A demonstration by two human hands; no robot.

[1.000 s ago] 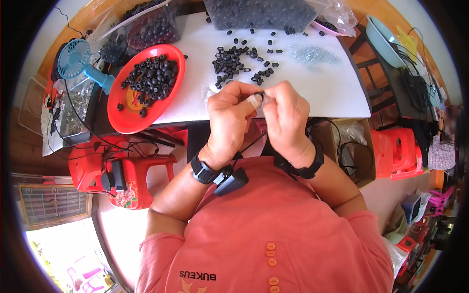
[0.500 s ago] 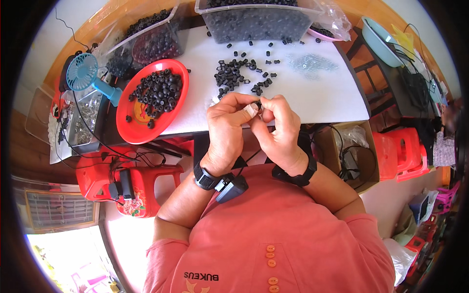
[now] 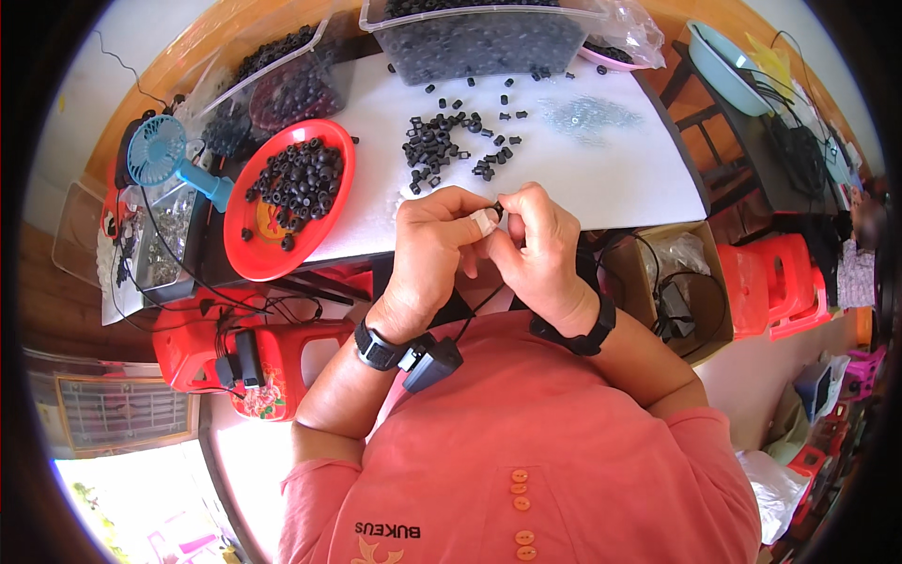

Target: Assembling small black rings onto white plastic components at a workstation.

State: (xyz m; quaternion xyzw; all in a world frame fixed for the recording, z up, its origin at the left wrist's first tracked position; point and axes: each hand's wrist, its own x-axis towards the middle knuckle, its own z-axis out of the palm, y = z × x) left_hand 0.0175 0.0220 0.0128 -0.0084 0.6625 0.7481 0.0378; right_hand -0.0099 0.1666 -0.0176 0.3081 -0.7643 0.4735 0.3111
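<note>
My left hand and my right hand meet at the table's near edge, fingertips pinched together on a small black part. Most of that part is covered by the fingers, and white tape wraps my left thumb. Just beyond my hands, a loose pile of small black parts lies on the white table top. To its right is a spread of small clear or silvery pieces, too fine to make out. Left of my hands a red plate holds many round black parts with holes.
Clear plastic bins of black parts stand along the back. A light-blue fan and a tray of metal pieces are at the left. A cardboard box with cables sits right of my lap, near red stools.
Both hands stay pinched together at nearly the same spot, with a slight shift of the fingers. The whole view has moved a little.
</note>
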